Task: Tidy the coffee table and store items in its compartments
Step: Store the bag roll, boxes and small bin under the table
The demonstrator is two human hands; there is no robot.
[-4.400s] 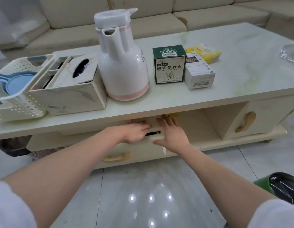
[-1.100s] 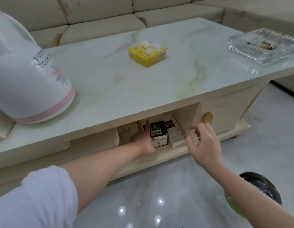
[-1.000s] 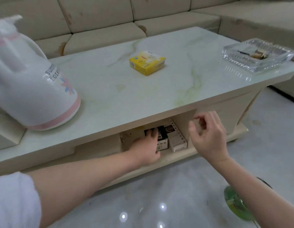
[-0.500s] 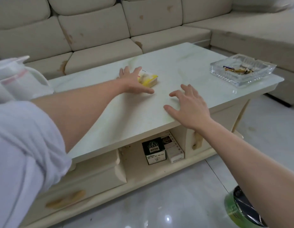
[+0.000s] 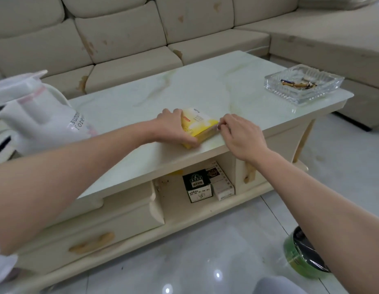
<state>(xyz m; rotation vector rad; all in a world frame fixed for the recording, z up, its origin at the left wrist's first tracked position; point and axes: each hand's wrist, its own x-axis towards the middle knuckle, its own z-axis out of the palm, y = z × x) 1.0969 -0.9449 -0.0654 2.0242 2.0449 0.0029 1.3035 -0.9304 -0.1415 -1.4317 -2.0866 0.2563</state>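
Observation:
A yellow box [image 5: 200, 124] lies near the front edge of the pale marble coffee table [image 5: 205, 90]. My left hand [image 5: 173, 128] grips its left side. My right hand [image 5: 241, 134] sits at the box's right end, fingertips touching its corner at the table edge. Below, in the open middle compartment [image 5: 173, 196], a dark green box [image 5: 198, 185] and a white box [image 5: 221, 183] stand side by side. A closed drawer [image 5: 95, 230] with a wooden handle is at the lower left.
A white and pink thermos jug [image 5: 40, 115] stands at the table's left. A glass ashtray [image 5: 303, 83] with butts sits at the right end. A beige sofa [image 5: 131, 35] runs behind. A green bin [image 5: 301, 253] stands on the tiled floor at right.
The yellow box has come from mid-table toward the front edge in my left hand. My right hand moved from flat on the table to the box's right end.

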